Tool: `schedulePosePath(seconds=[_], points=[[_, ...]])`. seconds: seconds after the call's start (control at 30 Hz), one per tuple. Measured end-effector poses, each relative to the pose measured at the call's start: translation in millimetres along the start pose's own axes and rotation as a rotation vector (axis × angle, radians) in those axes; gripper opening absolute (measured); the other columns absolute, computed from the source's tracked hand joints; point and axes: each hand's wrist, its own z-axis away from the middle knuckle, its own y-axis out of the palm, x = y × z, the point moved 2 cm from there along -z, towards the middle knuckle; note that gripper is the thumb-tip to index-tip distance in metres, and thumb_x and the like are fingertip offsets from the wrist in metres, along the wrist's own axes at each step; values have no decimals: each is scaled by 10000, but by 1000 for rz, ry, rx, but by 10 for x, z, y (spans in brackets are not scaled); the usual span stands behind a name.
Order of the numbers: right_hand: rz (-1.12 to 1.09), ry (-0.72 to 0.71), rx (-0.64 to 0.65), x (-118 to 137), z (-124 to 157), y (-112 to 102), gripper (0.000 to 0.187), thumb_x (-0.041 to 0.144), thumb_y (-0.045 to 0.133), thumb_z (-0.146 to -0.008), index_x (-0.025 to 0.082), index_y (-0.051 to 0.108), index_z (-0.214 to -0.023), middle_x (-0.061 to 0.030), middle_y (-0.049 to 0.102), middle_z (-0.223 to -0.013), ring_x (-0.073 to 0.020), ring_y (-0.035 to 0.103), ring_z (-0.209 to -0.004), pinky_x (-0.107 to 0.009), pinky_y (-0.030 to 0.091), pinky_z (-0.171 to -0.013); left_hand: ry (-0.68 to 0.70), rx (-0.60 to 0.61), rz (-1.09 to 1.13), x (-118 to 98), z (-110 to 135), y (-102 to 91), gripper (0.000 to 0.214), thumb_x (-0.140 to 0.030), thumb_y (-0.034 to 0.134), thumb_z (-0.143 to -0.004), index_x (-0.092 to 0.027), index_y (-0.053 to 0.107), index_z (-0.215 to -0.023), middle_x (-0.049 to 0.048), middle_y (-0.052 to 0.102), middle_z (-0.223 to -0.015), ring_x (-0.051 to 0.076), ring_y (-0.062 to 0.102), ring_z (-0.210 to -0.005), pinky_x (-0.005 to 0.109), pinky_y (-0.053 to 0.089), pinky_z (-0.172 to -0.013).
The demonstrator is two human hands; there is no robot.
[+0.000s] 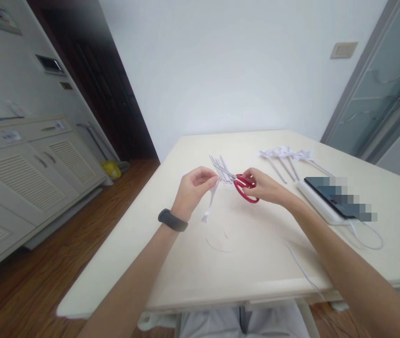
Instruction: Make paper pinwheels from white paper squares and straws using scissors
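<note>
My right hand (265, 187) grips red-handled scissors (245, 188), fingers through the loops, blades pointing left toward the paper. My left hand (195, 187) pinches a white paper piece (212, 197); a narrow strip of it hangs down toward the cream table (249, 263). Thin white strips (221, 168) fan out just beyond the scissor blades. A black band sits on my left wrist (173, 220).
Finished white paper shapes with long stems (286, 157) lie at the back right. A dark phone on a white pad (330, 199) with a white cable (367, 237) rests at the right. Thin paper offcuts (217, 246) lie near the front. White cabinets (27, 173) stand left.
</note>
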Motion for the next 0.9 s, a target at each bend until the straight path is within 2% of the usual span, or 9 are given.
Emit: schedulePosePath(seconds=[0.13, 0.27, 0.37, 0.57, 0.9], points=[[-137, -34, -30, 175, 27, 112, 227, 337, 544, -742, 202, 454, -900, -11, 580, -796, -130, 535, -647, -233, 400, -513, 5, 7, 27, -16, 0, 4, 156, -287, 614, -747, -140, 595, -795, 71, 653, -877, 181, 597, -864, 280, 442, -778], [-210, -37, -81, 248, 61, 203, 221, 362, 579, -721, 213, 428, -784, 36, 522, -715, -115, 472, -610, -242, 374, -540, -1, 3, 23, -26, 8, 8, 144, -274, 612, -748, -136, 607, -789, 67, 644, -874, 175, 589, -860, 274, 442, -786], [-250, -47, -101, 290, 81, 251, 237, 363, 598, -706, 213, 425, -766, 44, 508, -706, -119, 459, -610, -252, 365, -556, 12, 0, 30, -34, 19, 17, 132, -264, 612, -744, -139, 617, -787, 53, 632, -868, 166, 579, -848, 266, 448, -777], [-229, -74, -186, 385, 100, 294, 280, 342, 613, -690, 215, 383, -786, 50, 448, -692, -119, 420, -595, -250, 337, -539, 1, -18, 36, -18, 6, 14, 143, -280, 631, -725, -145, 623, -773, 39, 619, -836, 160, 572, -801, 260, 456, -731], [-149, -190, -254, 444, 166, 356, 271, 277, 595, -701, 217, 371, -839, 12, 467, -793, -135, 439, -649, -273, 370, -576, -4, -27, 77, 9, -2, 9, 154, -297, 630, -724, -153, 632, -778, 44, 639, -872, 168, 586, -811, 264, 454, -725]])
